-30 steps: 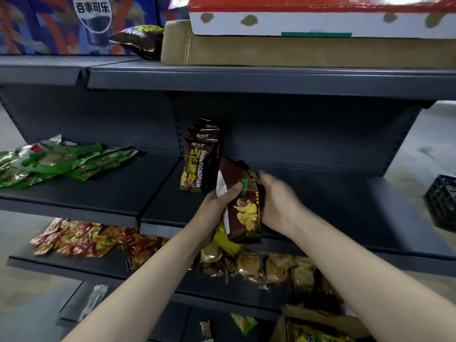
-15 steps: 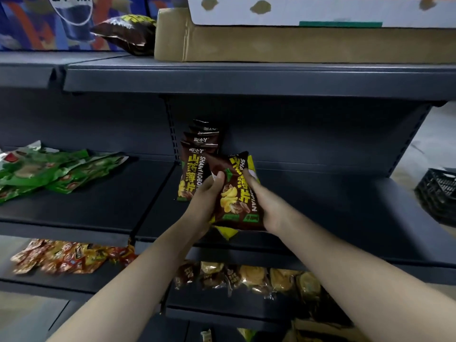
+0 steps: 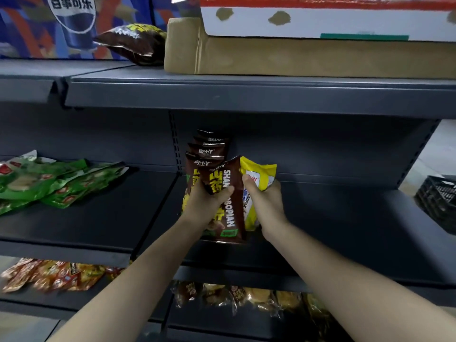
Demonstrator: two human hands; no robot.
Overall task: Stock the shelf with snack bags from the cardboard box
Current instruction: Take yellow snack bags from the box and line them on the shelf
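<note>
My left hand [image 3: 206, 202] grips a brown snack bag [image 3: 230, 219] that stands upright on the dark middle shelf [image 3: 345, 233]. It leans against a row of several matching brown bags [image 3: 208, 150] lined up at the shelf's left upright. Just to the right, my right hand [image 3: 265, 201] holds a yellow snack bag [image 3: 259, 177] pressed against the brown one. The cardboard box the bags come from is out of view.
Green packets [image 3: 54, 181] lie on the shelf bay to the left. Orange packets [image 3: 54, 275] and clear-wrapped pastries [image 3: 237, 298] fill the shelf below. A cardboard box [image 3: 296, 58] and a loose brown bag [image 3: 133, 43] sit on the top shelf. A black crate [image 3: 439, 201] stands at right.
Both hands carried the brown bag up from below the shelf edge and stood it against the row. The yellow bag, earlier tucked underneath, now shows in my right hand.
</note>
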